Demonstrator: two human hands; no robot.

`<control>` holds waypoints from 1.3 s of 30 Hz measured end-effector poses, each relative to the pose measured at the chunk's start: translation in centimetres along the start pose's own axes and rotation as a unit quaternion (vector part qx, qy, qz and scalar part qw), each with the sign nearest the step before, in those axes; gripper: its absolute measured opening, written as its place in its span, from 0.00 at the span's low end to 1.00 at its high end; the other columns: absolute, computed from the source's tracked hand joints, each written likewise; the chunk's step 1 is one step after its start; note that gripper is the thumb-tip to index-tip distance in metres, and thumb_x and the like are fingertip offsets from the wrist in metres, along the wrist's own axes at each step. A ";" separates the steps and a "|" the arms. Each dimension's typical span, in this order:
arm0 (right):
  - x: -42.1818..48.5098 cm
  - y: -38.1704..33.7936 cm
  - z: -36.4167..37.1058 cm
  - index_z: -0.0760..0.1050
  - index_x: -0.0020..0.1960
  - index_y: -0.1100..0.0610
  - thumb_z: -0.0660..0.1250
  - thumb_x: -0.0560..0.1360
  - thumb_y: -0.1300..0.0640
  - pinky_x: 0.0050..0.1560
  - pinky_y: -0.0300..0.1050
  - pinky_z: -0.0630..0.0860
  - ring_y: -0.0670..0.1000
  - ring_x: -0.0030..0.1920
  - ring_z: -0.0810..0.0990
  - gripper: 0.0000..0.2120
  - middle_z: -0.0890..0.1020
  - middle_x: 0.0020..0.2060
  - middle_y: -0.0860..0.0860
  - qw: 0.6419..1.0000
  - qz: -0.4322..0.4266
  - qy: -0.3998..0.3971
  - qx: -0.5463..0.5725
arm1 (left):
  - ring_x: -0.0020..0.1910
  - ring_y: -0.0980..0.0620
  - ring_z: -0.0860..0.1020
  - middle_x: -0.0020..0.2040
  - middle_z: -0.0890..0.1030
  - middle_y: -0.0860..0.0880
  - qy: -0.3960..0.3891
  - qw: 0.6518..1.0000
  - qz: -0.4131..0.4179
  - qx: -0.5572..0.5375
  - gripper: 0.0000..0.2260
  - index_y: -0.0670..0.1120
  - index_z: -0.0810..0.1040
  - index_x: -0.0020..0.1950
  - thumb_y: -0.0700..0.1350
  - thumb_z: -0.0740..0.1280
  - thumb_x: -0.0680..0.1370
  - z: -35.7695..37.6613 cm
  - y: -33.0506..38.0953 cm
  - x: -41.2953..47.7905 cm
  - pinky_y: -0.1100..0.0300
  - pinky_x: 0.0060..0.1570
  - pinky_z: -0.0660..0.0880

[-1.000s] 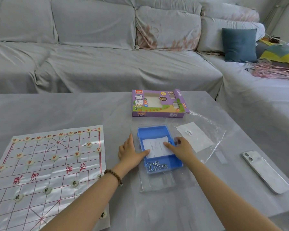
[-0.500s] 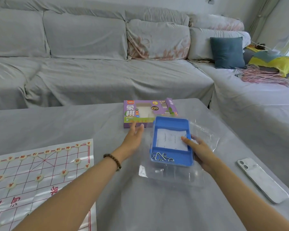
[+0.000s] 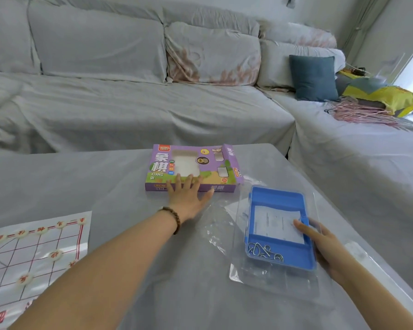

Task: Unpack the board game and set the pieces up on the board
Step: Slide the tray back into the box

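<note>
The purple game box (image 3: 193, 163) lies far on the bench (image 3: 57, 182). The left hand (image 3: 187, 198) has its fingers (image 3: 178, 184) spread, tips on the box's near edge. At right, the right hand (image 3: 324, 246) grips the blue tray (image 3: 277, 196) by its right rim, thumb inside. The board (image 3: 34, 258) lies near left

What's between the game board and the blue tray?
Head view: a forearm and crumpled clear plastic, over grey table, separate game board from blue tray.
</note>
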State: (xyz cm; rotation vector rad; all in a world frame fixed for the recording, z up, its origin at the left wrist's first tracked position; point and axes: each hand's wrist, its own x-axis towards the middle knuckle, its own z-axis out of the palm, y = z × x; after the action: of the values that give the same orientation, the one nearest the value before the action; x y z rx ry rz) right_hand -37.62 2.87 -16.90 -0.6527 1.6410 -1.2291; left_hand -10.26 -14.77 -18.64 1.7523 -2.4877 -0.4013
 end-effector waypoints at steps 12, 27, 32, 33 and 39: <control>-1.5 -0.8 0.1 0.74 0.58 0.53 0.69 0.70 0.51 0.38 0.48 0.82 0.56 0.45 0.84 0.17 0.85 0.46 0.54 0.999 0.015 -0.021 0.030 | 0.71 0.45 0.58 0.72 0.61 0.44 0.102 0.990 0.100 0.000 0.43 0.46 0.58 0.73 0.73 0.42 0.68 -1.5 -0.5 -3.3 0.51 0.71 0.52; -4.9 0.5 -1.7 0.68 0.65 0.42 0.80 0.52 0.40 0.43 0.53 0.82 0.57 0.50 0.83 0.44 0.84 0.50 0.52 0.999 0.006 -0.038 -0.005 | 0.49 0.46 0.75 0.44 0.78 0.48 0.153 0.954 0.097 -0.239 0.18 0.47 0.75 0.61 0.46 0.70 0.73 -1.3 -3.5 -9.5 0.57 0.52 0.69; -8.0 1.1 1.3 0.63 0.68 0.38 0.68 0.72 0.54 0.39 0.50 0.81 0.54 0.47 0.84 0.29 0.82 0.51 0.47 0.996 0.011 -0.079 -0.031 | 0.56 0.53 0.75 0.59 0.74 0.53 0.113 0.936 0.045 -0.331 0.18 0.55 0.64 0.70 0.46 0.58 0.81 -1.7 -6.4 -12.8 0.60 0.55 0.70; -8.5 1.3 1.9 0.61 0.69 0.38 0.69 0.71 0.55 0.40 0.51 0.82 0.55 0.48 0.84 0.31 0.81 0.53 0.49 0.995 0.015 -0.094 -0.038 | 0.59 0.53 0.74 0.62 0.72 0.53 0.124 0.942 0.065 -0.306 0.19 0.55 0.64 0.70 0.40 0.58 0.81 -1.7 -6.7 -12.9 0.60 0.58 0.69; -9.4 1.1 4.3 0.59 0.69 0.35 0.70 0.69 0.55 0.47 0.55 0.80 0.57 0.51 0.83 0.35 0.83 0.53 0.54 0.979 0.005 -0.171 -0.106 | 0.67 0.49 0.67 0.68 0.70 0.50 0.108 0.973 0.054 -0.195 0.15 0.50 0.80 0.56 0.36 0.57 0.78 -1.3 -6.5 -13.3 0.57 0.65 0.63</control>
State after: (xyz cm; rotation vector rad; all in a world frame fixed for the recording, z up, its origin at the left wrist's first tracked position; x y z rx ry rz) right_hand -29.77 9.26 -14.64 -0.9330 1.4896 -0.8821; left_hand 0.57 -4.63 -17.80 1.4182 -2.1614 -0.6047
